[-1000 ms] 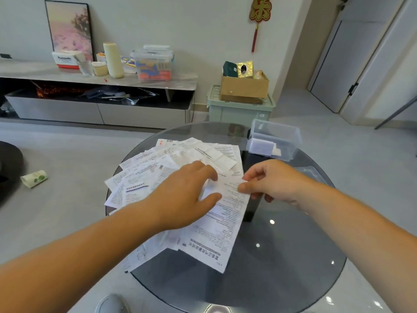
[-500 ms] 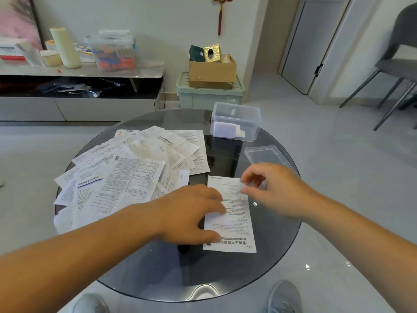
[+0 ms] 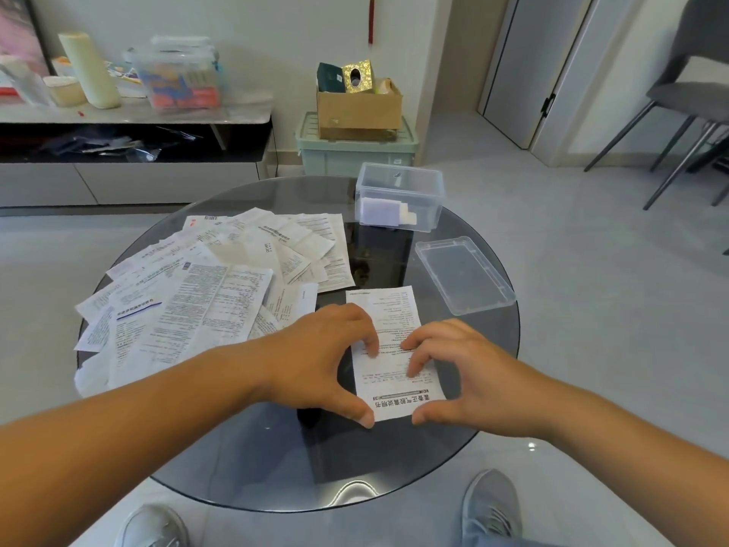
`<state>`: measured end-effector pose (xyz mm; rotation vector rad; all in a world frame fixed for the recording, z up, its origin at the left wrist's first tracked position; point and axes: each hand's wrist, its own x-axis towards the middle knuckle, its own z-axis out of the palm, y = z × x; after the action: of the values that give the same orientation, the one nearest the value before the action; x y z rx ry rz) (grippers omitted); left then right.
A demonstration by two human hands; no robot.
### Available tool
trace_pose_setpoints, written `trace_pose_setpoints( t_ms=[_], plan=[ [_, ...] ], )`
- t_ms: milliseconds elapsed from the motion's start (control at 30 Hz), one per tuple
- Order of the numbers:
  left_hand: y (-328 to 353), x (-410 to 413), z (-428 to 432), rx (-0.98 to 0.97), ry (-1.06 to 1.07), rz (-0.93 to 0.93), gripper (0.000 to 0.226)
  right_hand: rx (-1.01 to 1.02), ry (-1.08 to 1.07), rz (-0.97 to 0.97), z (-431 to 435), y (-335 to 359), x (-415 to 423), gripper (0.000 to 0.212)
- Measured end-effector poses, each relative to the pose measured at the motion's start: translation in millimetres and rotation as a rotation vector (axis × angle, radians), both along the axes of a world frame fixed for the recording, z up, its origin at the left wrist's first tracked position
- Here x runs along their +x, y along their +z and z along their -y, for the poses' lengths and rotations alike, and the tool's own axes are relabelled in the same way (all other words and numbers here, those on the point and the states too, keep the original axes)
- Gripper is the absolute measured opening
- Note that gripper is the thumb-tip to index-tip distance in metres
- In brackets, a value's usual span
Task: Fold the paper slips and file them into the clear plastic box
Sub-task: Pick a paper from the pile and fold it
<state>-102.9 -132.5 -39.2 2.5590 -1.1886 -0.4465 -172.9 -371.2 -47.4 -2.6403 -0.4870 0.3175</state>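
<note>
On the table [image 3: 394,467], near side, one slip [image 3: 388,309] lies flat just beside the pile [image 3: 221,286]. Left hand [image 3: 323,365] and right hand [image 3: 465,377] both grip it: curled fingertips mid-sheet, thumbs at near corners. Likely risk: surface looks slick, slip skates, crease skews, bad fit in far-side box [image 3: 398,197].

Round glass table [image 3: 244,448] bears paper slips [image 3: 221,294], clear box [image 3: 398,197], lid [image 3: 463,274].

The round table [image 3: 394,459] is dark, smooth, glossy glass. The paper slip [image 3: 390,309] and the spread pile [image 3: 221,294] are thin, matt, creased printed paper. The box [image 3: 398,183] and lid [image 3: 465,274] are clear, shiny plastic.
</note>
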Motion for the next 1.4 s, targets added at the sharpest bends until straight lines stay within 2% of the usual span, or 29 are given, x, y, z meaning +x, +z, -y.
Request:
trace_pose_setpoints(
  t_ms=[100,200,300,367,500,567,700,800,1000,1167,1400],
  plan=[
    [0,0,1,-0.049,0.043,-0.044,0.068,0.008,-0.008,0.018,-1,-1,2,0.034],
    [6,1,-2,-0.109,0.116,-0.179,0.073,0.021,-0.010,0.050,-2,-1,3,0.018],
    [11,1,-5,-0.115,0.131,-0.249,0.075,0.051,-0.029,0.053,-3,-1,5,0.011],
    [11,2,-4,-0.107,0.129,-0.226,0.073,0.075,-0.050,0.049,-4,0,7,0.011],
    [5,4,-3,-0.102,0.098,-0.108,0.051,0.088,-0.097,0.020,-3,2,10,0.010],
    [6,7,-7,-0.082,0.079,-0.119,0.047,0.102,-0.115,-0.013,-3,3,10,0.009],
    [9,13,-14,-0.060,0.094,-0.222,0.049,0.091,-0.142,-0.043,-4,3,10,0.006],
    [6,12,-11,-0.083,0.117,-0.153,0.051,0.083,-0.153,-0.038,-4,3,11,0.017],
    [2,15,-6,-0.100,0.051,-0.042,0.049,0.109,-0.140,-0.027,-3,4,13,0.022],
    [-3,10,2,-0.024,0.018,0.036,0.057,0.055,-0.067,-0.004,-3,0,18,0.034],
    [-5,16,5,-0.135,0.109,-0.031,0.022,0.216,-0.139,-0.061,-4,-3,29,0.017]
  ],
)
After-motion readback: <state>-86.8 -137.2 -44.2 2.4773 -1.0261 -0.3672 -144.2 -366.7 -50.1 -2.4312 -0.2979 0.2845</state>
